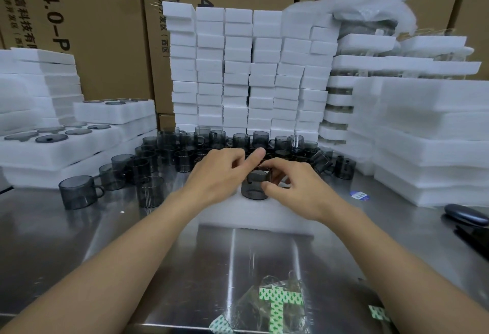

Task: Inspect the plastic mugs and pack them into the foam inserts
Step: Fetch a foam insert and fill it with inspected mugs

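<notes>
Head camera, looking down over a shiny steel table (127,241).

Around the work: a wall of brown cardboard boxes (100,29) with printed lettering closes off the back. In front of it stand tall, tight columns of white foam blocks (238,69). Thick foam slabs (423,148) are piled on the right. A crowd of loose smoky-grey mugs (185,148) fills the table behind the hands and spreads to the left, where one mug (76,192) stands apart near the front. On the right of the table lie a small blue sticker (359,195) and a dark rounded object (465,214) at the edge. A crumpled clear bag (277,304) with green-and-white patterned strips lies at the near edge.

Containers: on the left, stacked foam inserts (66,145) hold dark round lids (51,138) in their pockets. On the right, behind the slabs, further foam trays (397,62) are stacked with clear items between them, too blurred to identify.

Hands: a grey mug (254,189) stands upright on a white foam insert (238,214) in the middle. The right hand (296,185) grips it, thumb on the near wall and fingers curled over the far rim. The left hand (219,175) lies against its left side with fingers curled and one digit stretched above the rim. Whether it actually holds the mug cannot be told.
</notes>
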{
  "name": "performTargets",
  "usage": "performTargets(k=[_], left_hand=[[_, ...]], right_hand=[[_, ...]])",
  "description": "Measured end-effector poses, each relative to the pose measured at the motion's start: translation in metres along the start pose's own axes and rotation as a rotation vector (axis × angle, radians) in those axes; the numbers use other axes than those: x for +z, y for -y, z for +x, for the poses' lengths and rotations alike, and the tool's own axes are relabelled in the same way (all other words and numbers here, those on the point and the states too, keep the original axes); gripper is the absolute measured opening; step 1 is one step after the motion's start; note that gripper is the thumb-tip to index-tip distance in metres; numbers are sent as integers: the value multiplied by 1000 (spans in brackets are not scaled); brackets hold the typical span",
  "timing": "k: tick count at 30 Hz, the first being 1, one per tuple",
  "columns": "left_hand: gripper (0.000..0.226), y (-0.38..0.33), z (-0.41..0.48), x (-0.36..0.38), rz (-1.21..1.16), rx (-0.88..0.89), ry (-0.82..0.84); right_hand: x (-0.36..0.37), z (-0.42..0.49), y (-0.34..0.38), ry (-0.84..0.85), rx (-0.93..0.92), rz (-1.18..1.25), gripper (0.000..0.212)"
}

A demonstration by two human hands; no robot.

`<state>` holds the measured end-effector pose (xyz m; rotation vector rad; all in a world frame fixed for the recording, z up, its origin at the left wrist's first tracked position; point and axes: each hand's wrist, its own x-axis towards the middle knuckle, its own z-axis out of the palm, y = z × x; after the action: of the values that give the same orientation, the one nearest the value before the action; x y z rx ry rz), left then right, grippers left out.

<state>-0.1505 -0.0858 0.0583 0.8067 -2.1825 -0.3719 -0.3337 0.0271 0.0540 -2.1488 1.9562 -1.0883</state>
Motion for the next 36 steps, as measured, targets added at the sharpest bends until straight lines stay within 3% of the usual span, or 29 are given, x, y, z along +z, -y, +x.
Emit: performTargets(k=[4, 12, 22, 26, 29, 32, 34, 36], left_hand=[[63, 8, 2, -2, -60, 81, 98], [64, 16, 4, -2, -2, 134, 162], [43, 21, 6, -4, 118, 184, 243], [45, 18, 3, -5, 160, 140, 264], [45, 16, 4, -19, 242, 155, 173], [47, 26, 11, -47, 333, 136, -43], [45, 41, 13, -69, 349, 52, -162], [41, 60, 14, -88, 360, -64, -176]], right_hand=[[-2, -1, -2, -5, -9, -17, 47], [0, 1, -7, 4, -36, -41, 36], [3, 1, -8, -49, -89, -80, 48], [9, 4, -8, 35, -57, -77, 60], [9, 3, -9, -24, -97, -122, 56], [10, 2, -7, -116, -131, -141, 50], [10, 4, -6, -64, -111, -156, 58], [11, 5, -7, 15, -72, -123, 64]])
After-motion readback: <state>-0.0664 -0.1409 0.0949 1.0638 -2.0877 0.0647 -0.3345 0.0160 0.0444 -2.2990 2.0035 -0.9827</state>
